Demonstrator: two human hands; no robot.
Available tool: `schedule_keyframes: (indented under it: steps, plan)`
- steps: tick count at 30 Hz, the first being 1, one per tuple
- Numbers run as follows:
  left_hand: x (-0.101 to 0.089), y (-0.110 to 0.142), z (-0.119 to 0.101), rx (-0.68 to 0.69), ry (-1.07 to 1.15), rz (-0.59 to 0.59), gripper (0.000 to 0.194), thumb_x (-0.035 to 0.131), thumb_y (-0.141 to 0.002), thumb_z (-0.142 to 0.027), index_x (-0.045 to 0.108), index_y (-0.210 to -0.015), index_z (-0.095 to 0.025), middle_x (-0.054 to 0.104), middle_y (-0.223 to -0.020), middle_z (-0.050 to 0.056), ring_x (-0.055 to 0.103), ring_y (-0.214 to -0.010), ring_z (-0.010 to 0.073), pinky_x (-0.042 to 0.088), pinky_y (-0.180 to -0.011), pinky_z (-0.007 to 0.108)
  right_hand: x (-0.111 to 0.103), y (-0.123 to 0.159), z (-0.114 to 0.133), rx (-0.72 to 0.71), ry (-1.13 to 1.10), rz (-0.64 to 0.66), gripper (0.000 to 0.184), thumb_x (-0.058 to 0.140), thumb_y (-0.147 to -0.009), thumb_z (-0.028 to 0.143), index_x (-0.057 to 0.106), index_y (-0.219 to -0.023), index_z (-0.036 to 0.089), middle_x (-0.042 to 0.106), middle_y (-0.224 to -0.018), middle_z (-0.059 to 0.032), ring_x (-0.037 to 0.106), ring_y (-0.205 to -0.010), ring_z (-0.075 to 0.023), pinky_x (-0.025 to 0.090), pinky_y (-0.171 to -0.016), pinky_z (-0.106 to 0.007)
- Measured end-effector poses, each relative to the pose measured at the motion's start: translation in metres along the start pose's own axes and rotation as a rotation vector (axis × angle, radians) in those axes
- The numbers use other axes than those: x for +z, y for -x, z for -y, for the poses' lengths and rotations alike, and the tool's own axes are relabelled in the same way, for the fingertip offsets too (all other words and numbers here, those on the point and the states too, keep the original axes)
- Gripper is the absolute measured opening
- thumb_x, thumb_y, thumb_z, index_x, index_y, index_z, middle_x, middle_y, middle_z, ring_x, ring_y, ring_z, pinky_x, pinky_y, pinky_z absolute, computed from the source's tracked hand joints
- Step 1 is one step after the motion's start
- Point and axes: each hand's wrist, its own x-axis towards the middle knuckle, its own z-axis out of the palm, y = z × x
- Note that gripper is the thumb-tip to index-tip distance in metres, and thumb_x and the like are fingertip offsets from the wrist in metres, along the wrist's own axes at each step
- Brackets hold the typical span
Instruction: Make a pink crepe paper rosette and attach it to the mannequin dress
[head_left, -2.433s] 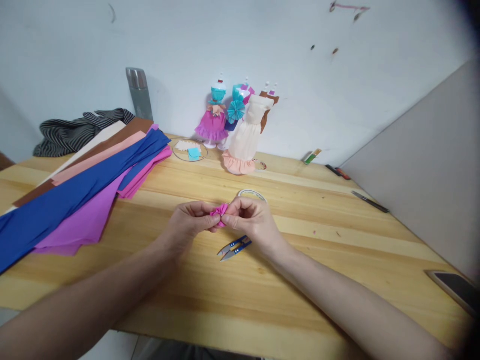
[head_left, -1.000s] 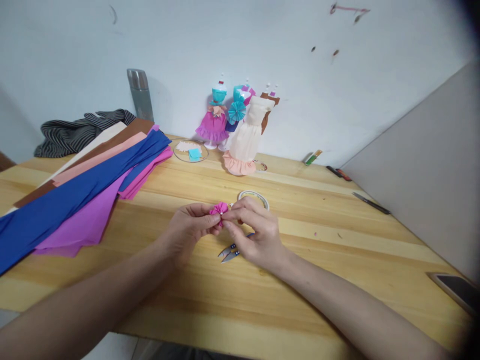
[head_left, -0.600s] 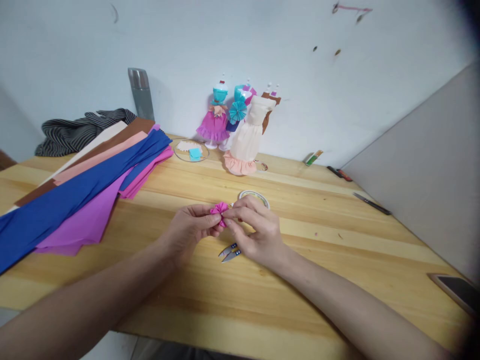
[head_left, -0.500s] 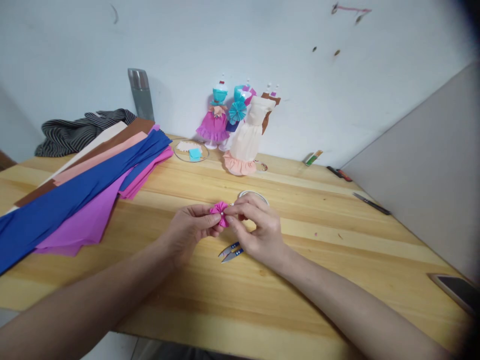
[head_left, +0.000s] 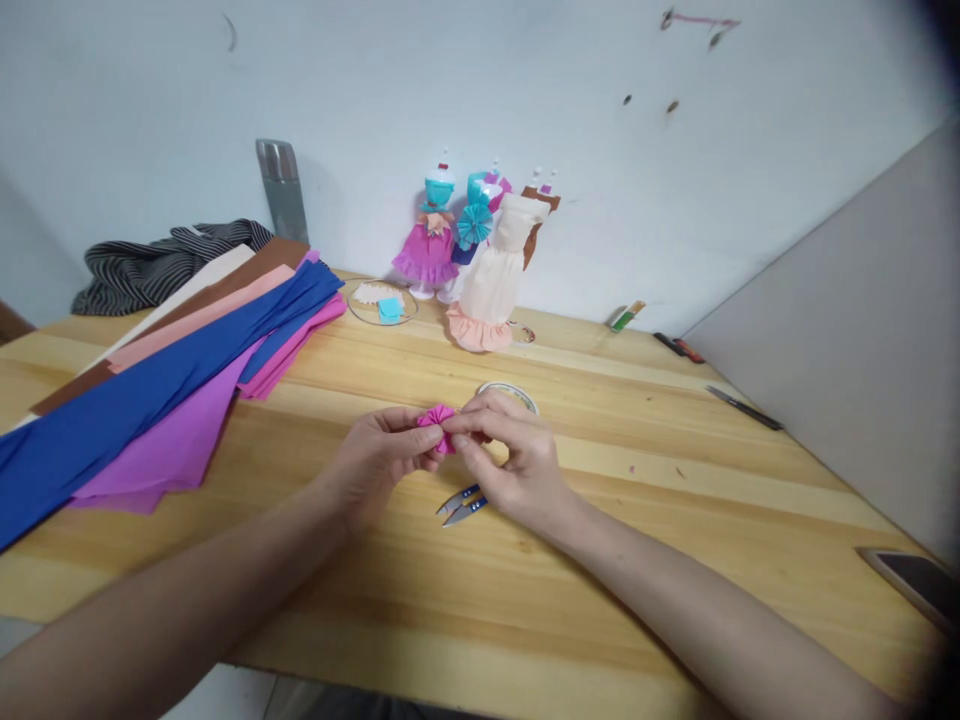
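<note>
A small pleated pink flower (head_left: pixel 437 416), seemingly of crepe paper, is pinched at its left edge between the thumb and fingers of my left hand (head_left: pixel 386 445). My right hand (head_left: pixel 511 450) has its thumb and forefinger closed at the flower's centre, covering the spot. Whether a small bead sits under those fingertips is hidden. Just below lies a pair of thread snips (head_left: pixel 461 503) with blue handles, partly under my right hand. Behind the right knuckles a roll of white tape (head_left: pixel 517 388) rests on the table.
Crepe paper sheets (head_left: pixel 180 370) are stacked at the left beside a striped cloth (head_left: pixel 157 262) and a flask (head_left: pixel 283 190). Small dress forms in paper dresses (head_left: pixel 491 260) stand by the wall. A knife (head_left: pixel 744 407) and a phone-like dark object (head_left: pixel 911 580) lie to the right.
My right fingertips have moved slightly left onto the flower's centre, covering the small pale bead seen there before. The flower has shifted and tilted a little in my left hand.
</note>
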Motion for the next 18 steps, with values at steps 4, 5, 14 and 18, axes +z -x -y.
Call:
schedule_keyframes:
  steps: [4, 5, 14, 18]
  plan:
    - [0.0, -0.001, 0.0, 0.007, -0.008, -0.001, 0.015, 0.082, -0.061, -0.023, 0.074, -0.067, -0.011, 0.066, -0.065, 0.003, 0.053, -0.06, 0.0088, 0.04, -0.058, 0.021, -0.002, -0.002, -0.003, 0.173, -0.089, -0.055, 0.014, 0.058, -0.083, 0.014, 0.07, -0.087, 0.019, 0.059, -0.072, -0.0024, 0.054, -0.066, -0.014, 0.045, -0.058, -0.028]
    - [0.0, -0.001, 0.0, 0.006, -0.013, 0.002, 0.016, 0.082, -0.061, -0.023, 0.074, -0.067, -0.011, 0.066, -0.066, 0.004, 0.053, -0.06, 0.0089, 0.04, -0.058, 0.022, -0.003, -0.003, -0.005, 0.219, -0.111, -0.057, 0.013, 0.06, -0.082, 0.017, 0.07, -0.09, 0.019, 0.06, -0.074, -0.0025, 0.055, -0.066, -0.0139, 0.046, -0.059, -0.028]
    - [0.001, -0.002, 0.0, 0.015, -0.025, 0.004, 0.016, 0.079, -0.057, -0.024, 0.072, -0.062, -0.011, 0.062, -0.059, 0.003, 0.05, -0.055, 0.01, 0.037, -0.054, 0.023, 0.003, -0.003, -0.011, 0.618, -0.601, 0.157, 0.032, 0.075, -0.073, 0.044, 0.064, -0.081, 0.015, 0.067, -0.065, -0.0024, 0.063, -0.061, -0.0153, 0.052, -0.061, -0.03]
    - [0.002, -0.002, -0.001, 0.006, -0.066, 0.007, 0.014, 0.079, -0.058, -0.023, 0.071, -0.06, -0.011, 0.061, -0.058, 0.003, 0.05, -0.056, 0.0098, 0.037, -0.055, 0.023, 0.005, -0.003, -0.009, 0.647, -0.588, 0.089, 0.033, 0.079, -0.069, 0.044, 0.061, -0.07, 0.016, 0.064, -0.06, -0.0006, 0.059, -0.054, -0.0123, 0.048, -0.054, -0.026]
